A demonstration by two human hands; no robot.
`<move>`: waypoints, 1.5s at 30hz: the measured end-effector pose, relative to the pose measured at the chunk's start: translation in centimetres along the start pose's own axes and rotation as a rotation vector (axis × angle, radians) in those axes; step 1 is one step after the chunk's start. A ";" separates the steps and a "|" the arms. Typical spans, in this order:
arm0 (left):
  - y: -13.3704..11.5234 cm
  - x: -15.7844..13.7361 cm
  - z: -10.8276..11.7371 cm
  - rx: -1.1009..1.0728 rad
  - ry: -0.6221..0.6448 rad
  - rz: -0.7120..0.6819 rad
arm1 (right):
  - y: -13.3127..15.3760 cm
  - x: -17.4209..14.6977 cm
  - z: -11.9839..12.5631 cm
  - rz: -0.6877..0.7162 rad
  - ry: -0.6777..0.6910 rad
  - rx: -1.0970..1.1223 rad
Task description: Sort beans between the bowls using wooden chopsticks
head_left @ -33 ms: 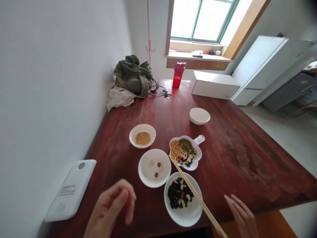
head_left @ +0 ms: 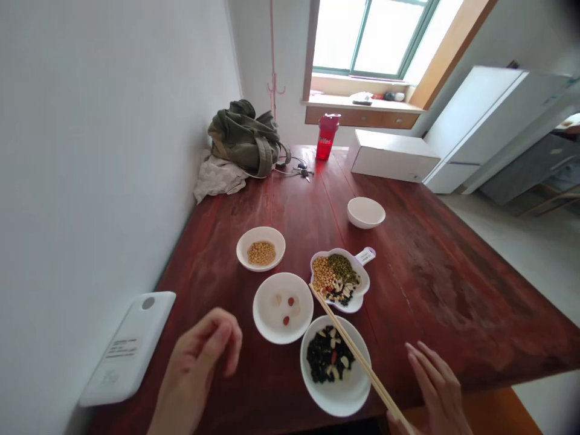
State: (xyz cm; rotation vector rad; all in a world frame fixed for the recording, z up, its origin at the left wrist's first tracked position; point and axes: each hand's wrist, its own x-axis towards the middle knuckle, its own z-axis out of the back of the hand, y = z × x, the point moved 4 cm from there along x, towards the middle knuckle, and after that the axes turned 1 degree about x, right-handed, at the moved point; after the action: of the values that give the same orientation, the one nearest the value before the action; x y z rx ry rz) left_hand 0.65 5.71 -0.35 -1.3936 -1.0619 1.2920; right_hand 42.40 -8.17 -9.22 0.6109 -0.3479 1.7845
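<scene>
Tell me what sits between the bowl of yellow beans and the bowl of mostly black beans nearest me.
In the head view, a white dish holding a few red and pale beans lies between the yellow-bean bowl and the black-bean bowl.

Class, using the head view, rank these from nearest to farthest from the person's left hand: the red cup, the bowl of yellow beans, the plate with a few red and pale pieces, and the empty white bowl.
From the left hand:
1. Plate with a few pieces, just right of the hand.
2. Bowl of yellow beans, further up the table.
3. Empty white bowl, far right of centre.
4. Red cup, at the far edge by the window.
</scene>
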 end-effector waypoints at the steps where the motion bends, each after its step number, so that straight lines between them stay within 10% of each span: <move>1: -1.1 1.7 0.3 0.025 -0.117 -0.079 | -0.2 1.2 -0.6 0.070 0.056 -0.007; 8: -4.1 9.9 0.8 0.477 -0.294 -0.378 | 1.1 8.1 -2.7 0.287 0.079 0.176; 17: -0.2 15.4 2.3 0.561 -0.193 0.053 | 3.0 10.9 0.3 0.506 -0.006 0.279; 21: -0.4 15.8 1.4 0.529 -0.127 0.102 | 2.4 12.4 0.6 0.172 0.027 0.549; 28: -0.8 16.6 -1.1 0.267 -0.043 0.097 | -0.7 17.1 -1.0 -0.404 -0.327 1.248; 45: -1.7 19.7 -5.7 0.172 0.181 -0.060 | -0.3 25.4 -0.7 -0.228 0.064 0.874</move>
State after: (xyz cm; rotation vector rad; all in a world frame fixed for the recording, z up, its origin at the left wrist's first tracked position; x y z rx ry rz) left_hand 7.82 24.88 -2.43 -1.3117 -0.8439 1.1613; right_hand 37.37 12.50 4.63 1.1382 0.5681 1.6785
